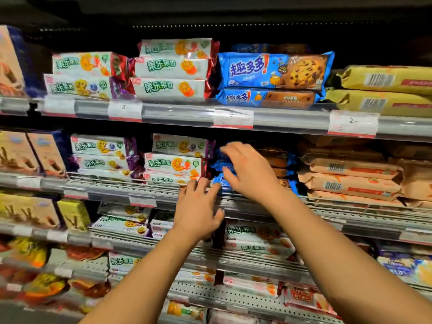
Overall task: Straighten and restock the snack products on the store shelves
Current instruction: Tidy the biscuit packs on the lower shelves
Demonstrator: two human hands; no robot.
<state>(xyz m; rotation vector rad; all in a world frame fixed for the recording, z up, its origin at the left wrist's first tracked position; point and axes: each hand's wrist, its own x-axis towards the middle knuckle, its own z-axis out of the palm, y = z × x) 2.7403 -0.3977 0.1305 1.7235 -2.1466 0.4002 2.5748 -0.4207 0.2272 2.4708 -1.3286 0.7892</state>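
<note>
Blue cookie packs (224, 169) sit stacked on the middle shelf (149, 195), and we take that stack as our landmark. Our right hand (250, 169) is laid against its left end, fingers curved over the upper packs and thumb down by the lowest one; whether that grip has truly closed on a pack we cannot tell, since the hand hides the contact. Our left hand (198, 206) hovers just below and left of the stack, in front of the shelf's rail, fingers spread and relaxed, holding nothing. Left of the stack, touching it, are white fruit-biscuit packs (174, 163) piled three high. Right of it lie orange wrapped packs (350, 178), barcodes facing us. Above the stack, on the next shelf up, two more blue chocolate-chip packs (273, 71) rest one on the other.
</note>
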